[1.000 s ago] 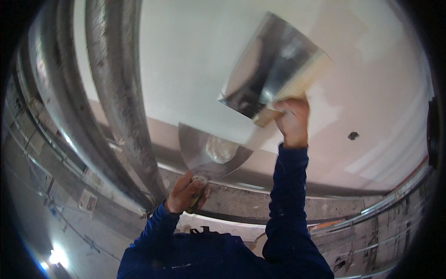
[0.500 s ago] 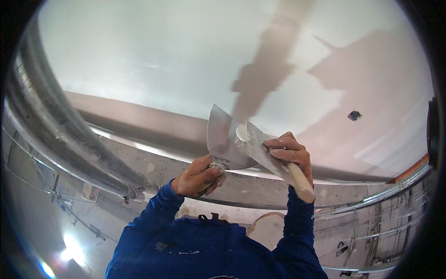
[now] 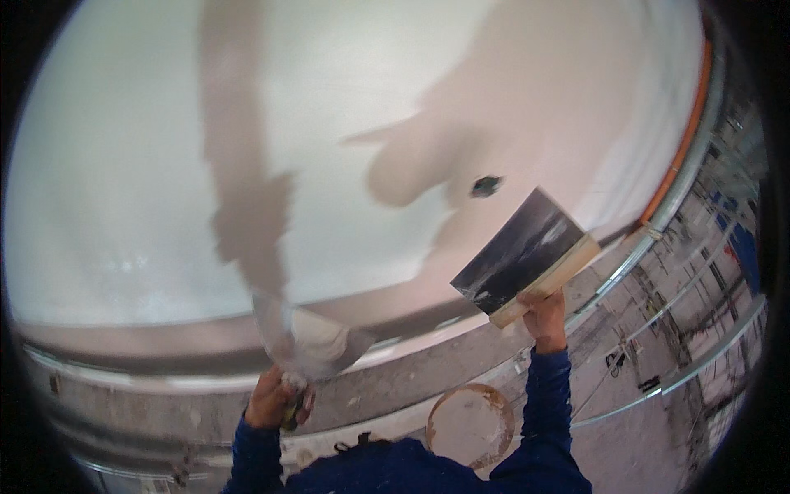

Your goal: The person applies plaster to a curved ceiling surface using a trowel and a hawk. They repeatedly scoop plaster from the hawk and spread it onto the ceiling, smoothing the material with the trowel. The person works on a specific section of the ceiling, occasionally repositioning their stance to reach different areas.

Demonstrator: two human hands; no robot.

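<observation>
My left hand is closed round the handle of a wide putty knife, low and left of the middle. A pale lump of putty lies on its blade, which looks slightly blurred. Farther right, my right hand grips a broad skimming blade by its long wooden back. The dark metal face carries a few whitish smears and appears to stand clear of the pale plastered surface, though the gap is hard to judge. My fingers are partly hidden behind the wood.
A small dark hole breaks the plastered surface above the skimming blade. Shadows of my arms and tools fall across it. Below, a round container with a crusted rim stands near my body. Metal rails and an orange strip curve along the right.
My hands have moved apart, the left toward the lower left and the right outward. The skimming blade, earlier against the putty knife, is now separate and turned. The view has swung rightward.
</observation>
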